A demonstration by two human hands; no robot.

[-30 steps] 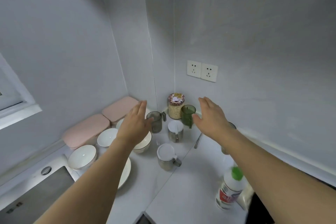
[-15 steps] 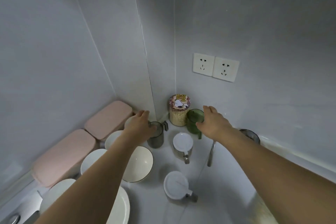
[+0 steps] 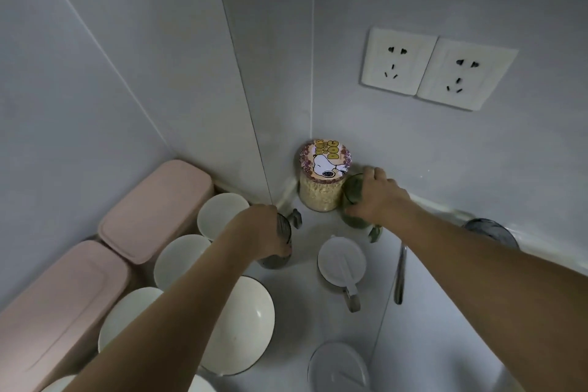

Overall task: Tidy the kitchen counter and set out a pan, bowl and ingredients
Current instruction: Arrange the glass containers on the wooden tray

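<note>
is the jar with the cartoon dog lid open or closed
Closed. The printed lid sits flat on the jar, covering its whole mouth, with pale flakes visible through the glass below.

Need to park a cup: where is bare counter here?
Bare counter lies right of the spoon, and a smaller patch between the lidded cup and large bowl. The left side, bowls against pink boxes, is crowded.

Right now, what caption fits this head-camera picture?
Left hand grips grey cup, right hand grips green cup.
</note>
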